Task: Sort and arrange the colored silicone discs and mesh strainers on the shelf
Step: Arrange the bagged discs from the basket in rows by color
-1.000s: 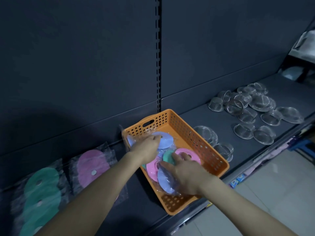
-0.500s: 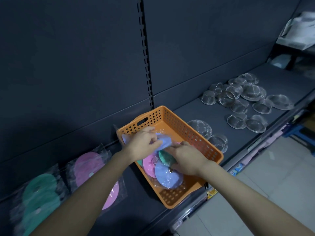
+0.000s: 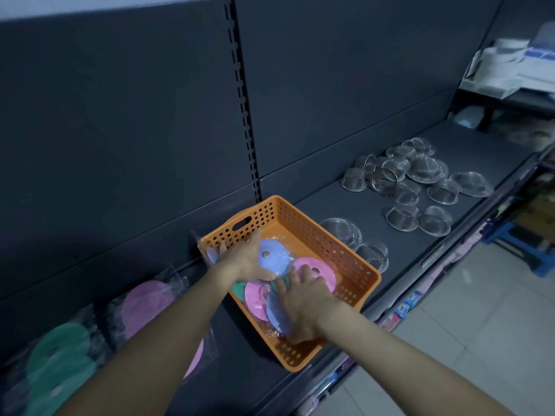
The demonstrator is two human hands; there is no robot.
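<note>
Left hand [image 3: 240,259] grips a wrapped blue disc [image 3: 273,259] over the orange basket's [image 3: 371,276] far-left corner, its fingers mostly hidden behind the disc. Right hand [image 3: 303,298] lies spread on a pink disc [image 3: 315,270], covering other discs. Mesh strainers [image 3: 420,181] crowd the shelf's [image 3: 330,202] right end.

Left hand [image 3: 241,259] holds blue disc [image 3: 274,259], orange basket [image 3: 303,226]

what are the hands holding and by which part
The left hand grips a blue disc by its rim, over the orange basket. The right hand lies on the pink disc in the basket; whether it grips anything cannot be told.
</note>
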